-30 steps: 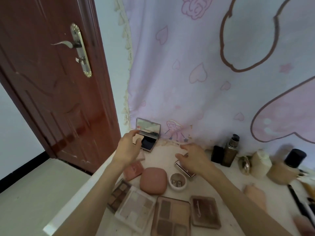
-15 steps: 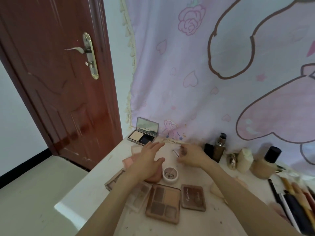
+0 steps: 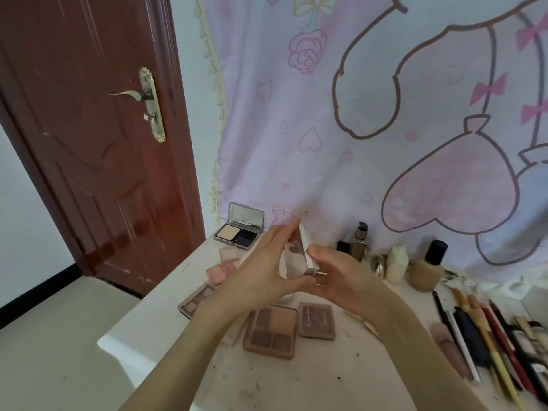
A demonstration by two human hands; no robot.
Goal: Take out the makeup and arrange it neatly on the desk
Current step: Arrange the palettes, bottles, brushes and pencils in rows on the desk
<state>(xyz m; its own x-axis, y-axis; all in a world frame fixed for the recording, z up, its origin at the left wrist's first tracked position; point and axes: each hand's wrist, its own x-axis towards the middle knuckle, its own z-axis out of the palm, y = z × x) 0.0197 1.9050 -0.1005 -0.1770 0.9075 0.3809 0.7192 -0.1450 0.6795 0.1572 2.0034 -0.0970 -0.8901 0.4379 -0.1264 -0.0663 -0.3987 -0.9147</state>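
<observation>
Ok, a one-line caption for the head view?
Both hands, left and right, hold a small silver mirrored compact above the white desk.

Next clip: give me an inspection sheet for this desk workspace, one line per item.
Surface: white desk, specked with dirt.
Job's things: small silver mirrored compact held up by both hands; open powder compact with mirror; brown four-pan eyeshadow palette; foundation bottle with black cap.
Clutter: row of pencils and brushes at right.
Grippers: left hand and right hand both grip the compact.
Cables: nothing seen.
Surroundings: red-brown wooden door; pink cartoon wall cloth.
</observation>
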